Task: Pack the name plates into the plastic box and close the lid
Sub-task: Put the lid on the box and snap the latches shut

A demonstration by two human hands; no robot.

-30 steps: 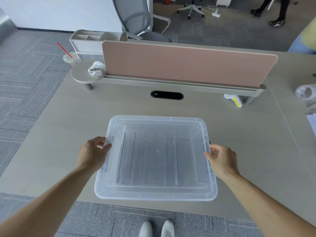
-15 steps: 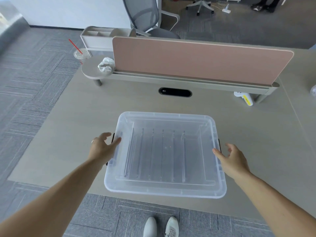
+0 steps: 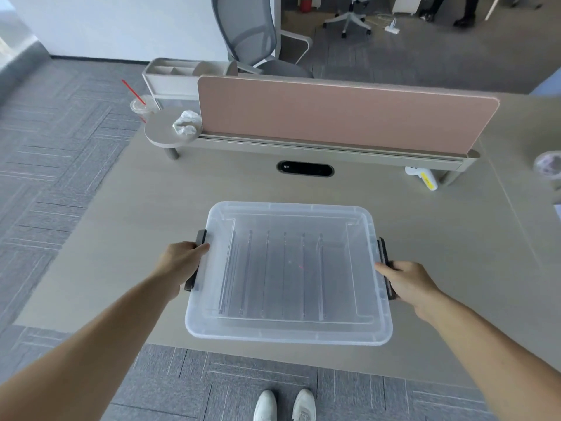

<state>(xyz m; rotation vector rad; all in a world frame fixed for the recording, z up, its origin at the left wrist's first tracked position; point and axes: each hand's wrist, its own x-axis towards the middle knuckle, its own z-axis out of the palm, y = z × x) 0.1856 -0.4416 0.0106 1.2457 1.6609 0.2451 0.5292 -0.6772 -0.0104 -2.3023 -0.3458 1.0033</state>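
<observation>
The clear box (image 3: 288, 273) sits at the near edge of the desk (image 3: 151, 226), lid (image 3: 291, 221) on, plates (image 3: 285, 275) standing in rows inside. The left hand (image 3: 179, 264) curls on the left latch (image 3: 195, 262), the right hand (image 3: 405, 281) on the right latch (image 3: 383, 253). It looks light, thin-walled, a bit flexible and slick, so those end latches seem the surest hold.

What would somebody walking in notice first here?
A clear plastic box with its lid on sits at the near edge of the desk. The left hand and right hand rest on dark side latches. A pink divider panel stands behind.
</observation>
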